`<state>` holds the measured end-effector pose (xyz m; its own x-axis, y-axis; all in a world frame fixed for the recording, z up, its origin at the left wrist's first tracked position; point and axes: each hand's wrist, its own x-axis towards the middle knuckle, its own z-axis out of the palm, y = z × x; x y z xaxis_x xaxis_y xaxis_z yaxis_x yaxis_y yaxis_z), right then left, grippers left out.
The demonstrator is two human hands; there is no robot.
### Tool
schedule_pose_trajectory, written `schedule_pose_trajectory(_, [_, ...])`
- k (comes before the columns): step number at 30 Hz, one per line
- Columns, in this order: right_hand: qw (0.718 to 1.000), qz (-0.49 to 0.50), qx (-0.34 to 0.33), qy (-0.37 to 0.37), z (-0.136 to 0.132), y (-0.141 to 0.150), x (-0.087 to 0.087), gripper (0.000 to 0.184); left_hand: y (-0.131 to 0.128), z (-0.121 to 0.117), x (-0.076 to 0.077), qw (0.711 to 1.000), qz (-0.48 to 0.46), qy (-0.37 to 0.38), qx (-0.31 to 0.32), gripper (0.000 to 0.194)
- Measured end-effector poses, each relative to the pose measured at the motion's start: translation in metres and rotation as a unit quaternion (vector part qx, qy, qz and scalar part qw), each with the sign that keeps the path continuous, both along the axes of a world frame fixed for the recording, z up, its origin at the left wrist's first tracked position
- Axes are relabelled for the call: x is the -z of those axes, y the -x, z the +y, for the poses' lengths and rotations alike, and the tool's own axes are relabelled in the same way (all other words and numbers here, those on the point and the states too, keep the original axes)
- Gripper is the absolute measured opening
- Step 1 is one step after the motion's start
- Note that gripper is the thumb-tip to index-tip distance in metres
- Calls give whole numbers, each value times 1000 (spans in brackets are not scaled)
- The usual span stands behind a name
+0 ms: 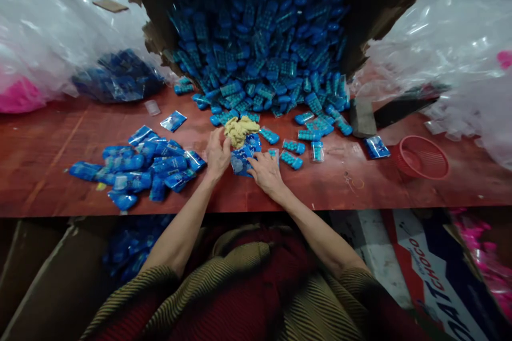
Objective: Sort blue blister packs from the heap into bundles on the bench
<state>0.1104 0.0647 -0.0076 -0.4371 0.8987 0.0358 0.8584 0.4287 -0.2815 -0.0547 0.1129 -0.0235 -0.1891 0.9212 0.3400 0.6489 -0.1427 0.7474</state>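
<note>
My left hand [217, 152] rests on the red table [60, 181] with its fingers curled at the edge of a crumpled yellow cloth [240, 130]. Beside it, my right hand [264, 169] lies on a small stack of clear packets holding blue pieces [242, 160], fingers pressed down on them. To the left lies a heap of filled blue packets [140, 168]. Loose blue pieces [294, 146] are scattered just beyond my right hand. Behind them a big pile of blue pieces [264, 48] spills out of a torn cardboard box.
A red plastic basket [420, 157] stands at the right. Clear plastic bags [448, 48] bulge at both sides; pink items [18, 96] show at far left. A bag of blue packets [120, 77] lies back left. Cardboard boxes [436, 277] sit below the table edge.
</note>
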Motion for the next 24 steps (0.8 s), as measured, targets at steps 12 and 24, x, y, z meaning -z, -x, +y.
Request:
schedule_pose_trajectory(12, [994, -29, 4, -105, -3, 3, 20, 32, 8, -95, -12, 982, 187, 36, 6, 46])
schedule_pose_trajectory(24, [997, -29, 17, -66, -7, 2, 6, 32, 107, -127, -1, 929, 343, 130, -51, 38])
